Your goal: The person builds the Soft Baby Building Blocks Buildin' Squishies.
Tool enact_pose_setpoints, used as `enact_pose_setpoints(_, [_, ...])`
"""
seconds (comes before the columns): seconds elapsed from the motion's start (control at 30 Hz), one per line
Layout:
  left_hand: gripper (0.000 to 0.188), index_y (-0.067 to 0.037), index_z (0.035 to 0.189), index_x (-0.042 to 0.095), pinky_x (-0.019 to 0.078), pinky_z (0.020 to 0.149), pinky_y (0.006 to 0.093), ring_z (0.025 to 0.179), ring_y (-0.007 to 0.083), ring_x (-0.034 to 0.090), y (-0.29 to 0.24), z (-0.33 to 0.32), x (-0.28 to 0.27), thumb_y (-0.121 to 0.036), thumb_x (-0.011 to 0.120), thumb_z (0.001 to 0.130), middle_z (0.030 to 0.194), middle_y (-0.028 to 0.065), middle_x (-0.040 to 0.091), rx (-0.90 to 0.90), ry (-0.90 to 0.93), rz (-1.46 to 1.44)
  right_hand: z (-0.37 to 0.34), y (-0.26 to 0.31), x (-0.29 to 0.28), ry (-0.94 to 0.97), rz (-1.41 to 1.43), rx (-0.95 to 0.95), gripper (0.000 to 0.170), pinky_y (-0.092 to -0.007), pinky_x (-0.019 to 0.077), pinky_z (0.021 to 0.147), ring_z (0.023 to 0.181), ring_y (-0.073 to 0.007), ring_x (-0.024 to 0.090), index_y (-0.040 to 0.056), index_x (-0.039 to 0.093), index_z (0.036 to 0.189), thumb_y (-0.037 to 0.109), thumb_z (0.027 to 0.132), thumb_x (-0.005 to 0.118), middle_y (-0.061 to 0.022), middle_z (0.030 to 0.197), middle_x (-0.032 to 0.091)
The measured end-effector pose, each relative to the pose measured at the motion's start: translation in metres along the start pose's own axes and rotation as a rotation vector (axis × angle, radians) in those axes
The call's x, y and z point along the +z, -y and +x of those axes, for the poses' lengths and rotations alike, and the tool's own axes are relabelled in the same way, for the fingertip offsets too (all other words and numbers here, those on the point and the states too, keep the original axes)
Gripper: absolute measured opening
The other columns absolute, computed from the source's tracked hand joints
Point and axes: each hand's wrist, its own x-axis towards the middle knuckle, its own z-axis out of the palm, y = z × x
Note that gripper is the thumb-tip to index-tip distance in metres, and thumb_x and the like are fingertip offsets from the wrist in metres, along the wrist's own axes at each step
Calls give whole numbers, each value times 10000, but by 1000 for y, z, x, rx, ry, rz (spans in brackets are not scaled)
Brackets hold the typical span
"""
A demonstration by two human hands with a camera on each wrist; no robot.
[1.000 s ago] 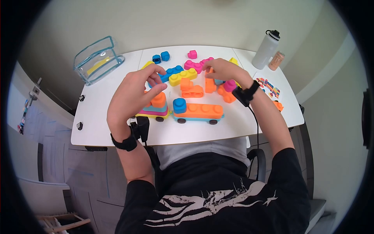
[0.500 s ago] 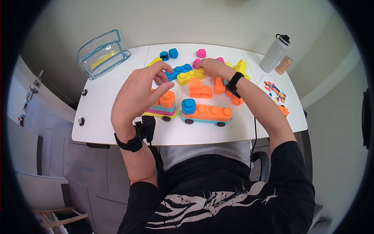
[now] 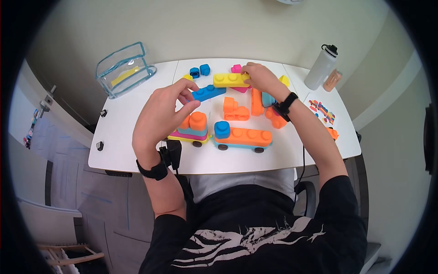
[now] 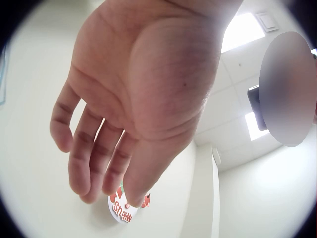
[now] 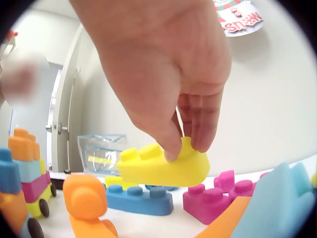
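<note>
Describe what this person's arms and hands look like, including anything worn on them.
The left hand and right hand wear no gloves. Short black sleeves leave the forearms bare. The left wristband is black, with a boxy black device; the right wristband is black too. A thin dark cable hangs beside the right forearm.

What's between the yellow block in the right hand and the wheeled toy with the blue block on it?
In the head view: an orange piece on the white table, plus a pink block partly showing just below the yellow block.
</note>
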Motion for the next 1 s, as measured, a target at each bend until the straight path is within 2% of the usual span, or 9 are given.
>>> enact_pose_setpoints(0.03, [280,-64,1184,707,526,720,313,865,176,717,-1,0,0,-182,783,942,915,54,767,2,-4,1,-6,-2,-7,-86,53,33,287,-421,572,907,1035,-320,701,32,725,1139,81,864,793,-134,1064,713])
enact_pose_setpoints(0.23, [276,-70,1182,706,529,724,312,857,182,725,-7,1,2,-168,785,937,916,66,765,-8,18,-4,-82,16,-72,-152,244,60,300,-404,558,810,877,-300,691,10,730,1115,124,851,816,-139,965,703])
enact_pose_setpoints(0.3, [288,-20,1161,686,576,800,363,887,262,759,-13,3,6,-166,785,933,904,123,760,-20,52,-12,-115,29,-84,-124,261,66,302,-396,553,787,846,-292,681,12,730,1119,115,849,819,-135,932,693])
enact_pose_setpoints(0.43, [283,-15,1156,692,579,811,364,884,266,757,-17,7,19,-175,778,939,901,125,758,9,81,-21,-161,51,-83,-41,338,89,291,-382,539,737,780,-278,656,7,729,1101,73,836,827,-128,848,670])
enact_pose_setpoints(0.47, [277,-12,1155,698,584,822,369,894,271,760,-18,8,22,-171,773,941,919,131,765,-3,129,-24,-167,51,-77,9,336,95,289,-370,574,748,805,-243,666,16,717,1104,45,839,829,-117,901,673])
enact_pose_setpoints(0.63, [257,1,1162,710,606,854,351,946,243,774,-20,9,42,-95,765,930,991,137,787,-64,278,18,-183,60,-62,16,319,44,284,-364,567,729,800,-239,654,18,712,1097,55,842,834,-116,924,661])
enact_pose_setpoints(0.73, [247,-3,1162,729,611,908,371,1021,287,777,-21,10,59,-71,747,925,1062,170,792,-110,354,62,-183,60,-53,20,358,38,283,-363,564,732,797,-243,649,19,713,1094,56,841,834,-111,932,648])
enact_pose_setpoints(0.83, [297,-31,1189,745,593,917,417,1034,335,756,-28,9,64,-89,762,899,1078,187,783,-94,379,103,-183,62,-52,30,352,61,281,-360,560,735,798,-244,648,21,714,1095,63,845,836,-108,943,639])
enact_pose_setpoints(1.0, [322,-36,1194,745,589,925,430,1043,350,752,-23,10,72,-85,778,877,1080,192,782,-40,385,128,-183,63,-45,3,359,35,280,-370,558,747,827,-249,659,33,715,1117,80,865,827,-106,1000,657])
